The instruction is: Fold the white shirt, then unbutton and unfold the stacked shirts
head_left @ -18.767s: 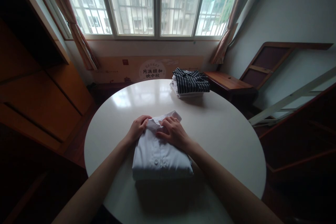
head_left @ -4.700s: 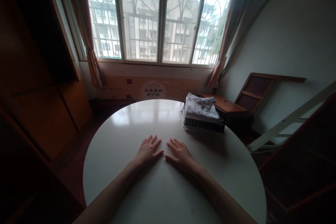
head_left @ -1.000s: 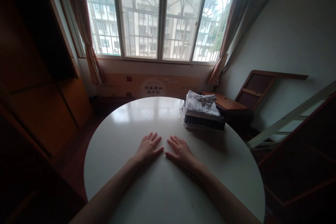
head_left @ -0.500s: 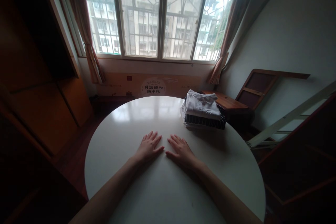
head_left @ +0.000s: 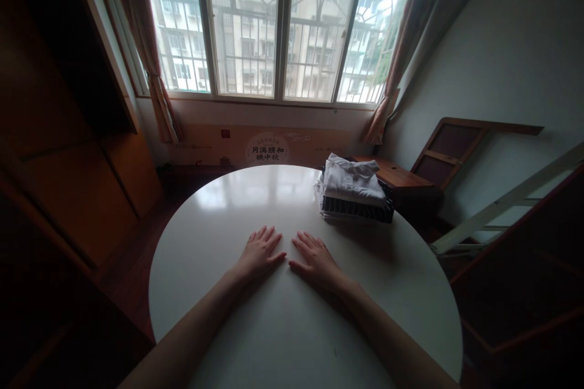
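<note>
Both palms rest flat on a white round table [head_left: 292,328]. My left hand [head_left: 260,252] lies with its fingers spread and holds nothing. Beside it, my right hand [head_left: 314,260] is flat too, fingers apart, with nothing in it. The two thumbs point towards each other across a small gap. Beyond my right hand, at the table's far right edge, sits a stack of folded clothes [head_left: 353,185]. A white collared shirt lies on top, with dark striped cloth and more white cloth under it.
A wooden chair [head_left: 401,173] stands behind the clothes, by the right wall. A pale ladder-like frame [head_left: 506,200] leans at the right. Orange-brown cabinets [head_left: 91,200] line the left. Past the table are a printed panel [head_left: 219,149] and a barred window [head_left: 246,36] with tied curtains.
The view has shifted very slightly. Both hands and the stack of clothes stay where they were on the table.
</note>
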A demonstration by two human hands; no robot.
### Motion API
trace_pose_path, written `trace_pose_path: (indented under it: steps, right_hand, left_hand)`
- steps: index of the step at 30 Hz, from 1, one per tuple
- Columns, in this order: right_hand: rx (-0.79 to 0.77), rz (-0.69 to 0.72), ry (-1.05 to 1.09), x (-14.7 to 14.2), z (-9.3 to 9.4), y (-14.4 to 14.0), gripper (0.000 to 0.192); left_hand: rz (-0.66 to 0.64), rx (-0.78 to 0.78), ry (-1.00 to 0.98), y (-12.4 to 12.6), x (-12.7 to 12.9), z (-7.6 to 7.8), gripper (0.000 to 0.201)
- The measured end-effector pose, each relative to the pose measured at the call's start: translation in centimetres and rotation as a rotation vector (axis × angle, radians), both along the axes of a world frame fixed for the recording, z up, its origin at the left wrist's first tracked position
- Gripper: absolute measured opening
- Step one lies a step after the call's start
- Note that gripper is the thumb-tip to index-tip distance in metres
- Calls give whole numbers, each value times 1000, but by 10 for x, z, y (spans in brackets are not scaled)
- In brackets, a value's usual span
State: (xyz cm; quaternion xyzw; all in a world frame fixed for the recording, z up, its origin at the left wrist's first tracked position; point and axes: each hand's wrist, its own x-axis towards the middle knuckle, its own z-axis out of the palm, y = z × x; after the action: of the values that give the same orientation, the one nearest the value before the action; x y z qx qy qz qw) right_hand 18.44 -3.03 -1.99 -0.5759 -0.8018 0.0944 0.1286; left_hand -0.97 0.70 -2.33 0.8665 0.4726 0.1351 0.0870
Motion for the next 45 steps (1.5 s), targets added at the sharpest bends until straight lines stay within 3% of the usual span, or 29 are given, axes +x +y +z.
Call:
trace_pose_path:
  steps: [16, 22, 27, 33, 45]
  right_hand:
    - [-1, 10, -1, 1, 0, 0, 62]
    - [126, 54, 154, 8, -1, 2, 39]
    - [151, -115, 401, 26, 6, 4, 28]
    - [185, -247, 433, 41, 2, 12, 25]
    - [501, -550, 656, 71, -3, 24, 30]
  left_hand:
    - [-9, 11, 8, 1, -1, -1, 60]
    - [-10, 12, 9, 1, -1, -2, 60]
    - [-14, -13, 6, 1, 0, 1, 61]
    - [-12, -32, 8, 0, 0, 3, 60]
    - [-10, -16, 19, 4, 1, -2, 59]
